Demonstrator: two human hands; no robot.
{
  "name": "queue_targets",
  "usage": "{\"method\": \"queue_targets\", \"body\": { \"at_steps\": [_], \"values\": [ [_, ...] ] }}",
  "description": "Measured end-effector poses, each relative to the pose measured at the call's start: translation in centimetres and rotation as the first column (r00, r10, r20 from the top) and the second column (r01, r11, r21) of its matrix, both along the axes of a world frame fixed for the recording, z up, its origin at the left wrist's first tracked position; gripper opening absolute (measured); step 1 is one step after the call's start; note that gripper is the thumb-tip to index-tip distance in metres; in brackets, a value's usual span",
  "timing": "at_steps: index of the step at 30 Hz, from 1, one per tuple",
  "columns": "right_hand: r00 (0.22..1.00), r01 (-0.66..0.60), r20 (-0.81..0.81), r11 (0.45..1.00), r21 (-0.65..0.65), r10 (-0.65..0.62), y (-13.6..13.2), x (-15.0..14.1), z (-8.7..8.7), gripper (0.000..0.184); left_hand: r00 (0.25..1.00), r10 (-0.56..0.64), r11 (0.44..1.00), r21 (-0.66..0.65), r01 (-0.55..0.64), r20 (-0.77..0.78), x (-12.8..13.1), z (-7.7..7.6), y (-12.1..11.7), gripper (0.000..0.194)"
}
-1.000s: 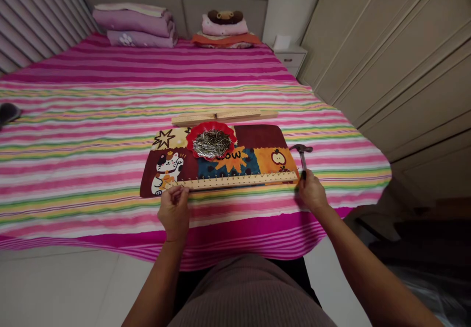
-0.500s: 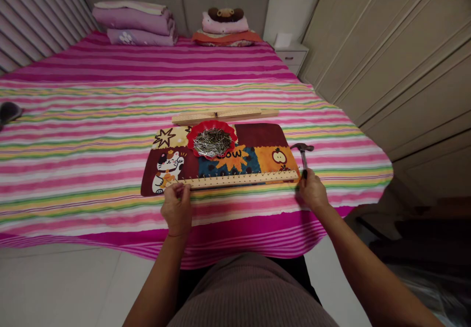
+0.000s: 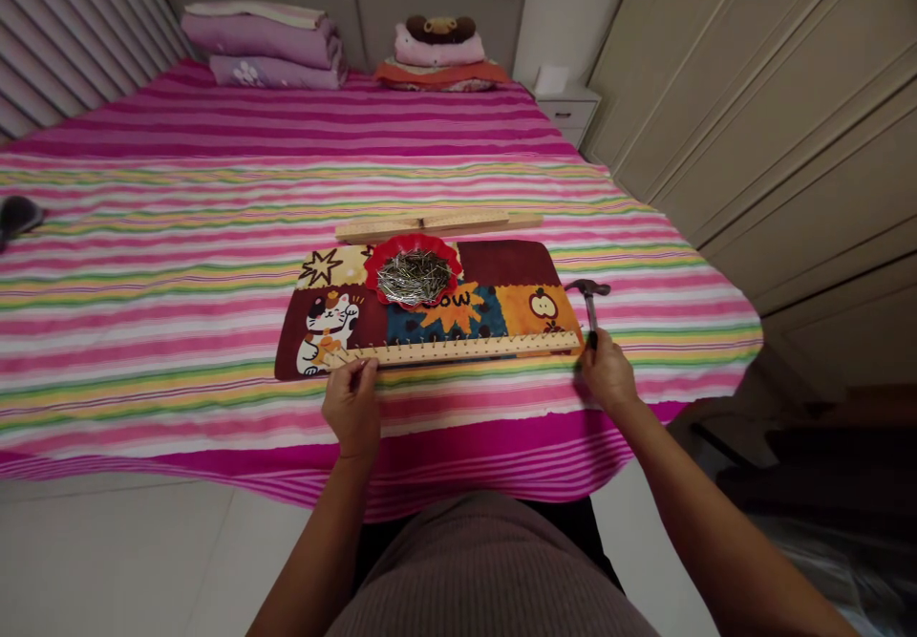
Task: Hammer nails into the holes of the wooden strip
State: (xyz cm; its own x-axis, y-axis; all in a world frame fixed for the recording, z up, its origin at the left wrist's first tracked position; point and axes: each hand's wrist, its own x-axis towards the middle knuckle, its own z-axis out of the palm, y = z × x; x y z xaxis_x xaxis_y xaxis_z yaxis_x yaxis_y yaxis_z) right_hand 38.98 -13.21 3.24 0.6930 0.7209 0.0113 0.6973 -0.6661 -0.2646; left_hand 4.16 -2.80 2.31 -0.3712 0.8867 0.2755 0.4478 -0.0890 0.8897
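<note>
A long wooden strip (image 3: 458, 349) with a row of nails standing along it lies across the front of a patterned mat (image 3: 508, 265). At the strip's left end is my left hand (image 3: 352, 408), its thumb and fingers pinched together at the near edge; what lies between the fingertips is too small to make out. My right hand (image 3: 608, 370) is wrapped around the handle of a claw hammer (image 3: 590, 301), beside the strip's right end, with the head pointing away from me. Behind the strip, a red scalloped bowl (image 3: 373, 279) full of nails sits on the mat.
More wooden strips (image 3: 444, 223) lie behind the mat on the striped bedspread (image 3: 179, 284). Folded bedding (image 3: 265, 40) and stacked pillows (image 3: 440, 50) are at the far end. A dark object (image 3: 18, 217) rests at the left, and a wardrobe (image 3: 774, 93) stands on the right.
My left hand has shifted slightly to the right along the strip, uncovering more of its left end. My right hand and the hammer stay in place.
</note>
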Motion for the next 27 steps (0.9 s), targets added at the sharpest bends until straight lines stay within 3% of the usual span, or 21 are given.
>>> {"method": "queue_targets", "body": {
  "at_steps": [6, 13, 18, 21, 23, 24, 26, 27],
  "values": [
    [1.0, -0.015, 0.013, 1.0, 0.02, 0.015, -0.1, 0.3, -0.4, 0.044, 0.994, -0.086, 0.992, 0.089, 0.091, -0.063, 0.0, -0.3, -0.1, 0.023],
    [1.0, -0.012, -0.009, 0.999, 0.038, 0.012, -0.1, 0.6, -0.6, 0.045, 0.987, -0.058, 0.994, 0.08, 0.07, -0.147, 0.1, -0.7, 0.3, 0.021],
    [0.993, 0.008, -0.116, 0.986, 0.167, 0.011, -0.5, 1.3, -0.5, 0.043, 0.985, -0.051, 0.997, 0.05, 0.059, -0.165, 0.3, -0.8, 0.6, 0.021],
    [0.97, 0.123, -0.239, 0.948, 0.294, -0.052, -1.2, 0.5, 0.5, 0.042, 0.984, -0.054, 0.996, 0.06, 0.065, -0.17, 0.3, -1.2, 0.6, 0.021],
    [0.926, 0.203, -0.376, 0.89, 0.407, -0.04, -2.0, -1.1, 1.8, 0.045, 0.98, -0.059, 0.994, 0.084, 0.076, -0.19, 0.3, -1.5, 0.7, 0.021],
    [0.884, 0.229, -0.467, 0.848, 0.477, 0.024, -2.5, -2.2, 2.6, 0.046, 0.977, -0.062, 0.992, 0.094, 0.083, -0.205, 0.2, -1.6, 0.7, 0.021],
    [0.737, 0.233, -0.635, 0.795, 0.56, 0.232, -3.5, -4.9, 4.5, 0.052, 0.97, -0.071, 0.989, 0.108, 0.099, -0.234, 0.1, -1.7, 0.7, 0.02],
    [0.627, 0.236, -0.714, 0.797, 0.555, 0.312, -4.0, -6.4, 5.4, 0.054, 0.966, -0.079, 0.988, 0.112, 0.109, -0.246, 0.0, -1.7, 0.8, 0.019]
  ]
}}
